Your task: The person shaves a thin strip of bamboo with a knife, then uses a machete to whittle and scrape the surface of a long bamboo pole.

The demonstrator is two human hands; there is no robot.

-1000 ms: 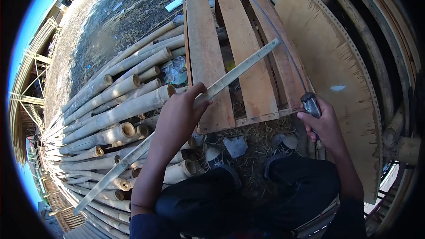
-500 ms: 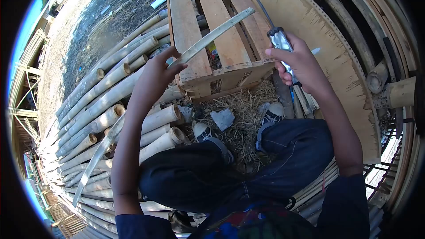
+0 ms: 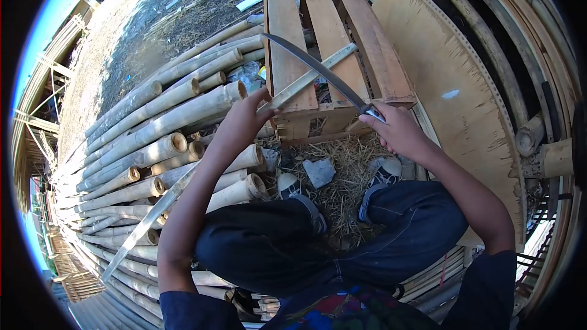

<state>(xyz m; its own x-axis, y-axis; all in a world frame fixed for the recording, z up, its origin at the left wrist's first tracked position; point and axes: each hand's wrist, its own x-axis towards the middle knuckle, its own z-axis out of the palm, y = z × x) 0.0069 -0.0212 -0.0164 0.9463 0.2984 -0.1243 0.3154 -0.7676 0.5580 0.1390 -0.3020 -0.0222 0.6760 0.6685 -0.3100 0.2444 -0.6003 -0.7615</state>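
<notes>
Both arms were stretched forward, left hand and right hand each curled shut in a grip.

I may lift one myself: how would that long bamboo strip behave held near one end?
The strip is thin and long, so probably light and springy. The left hand grips it midway; held near an end it would likely droop. Its split edges may be sharp.
</notes>
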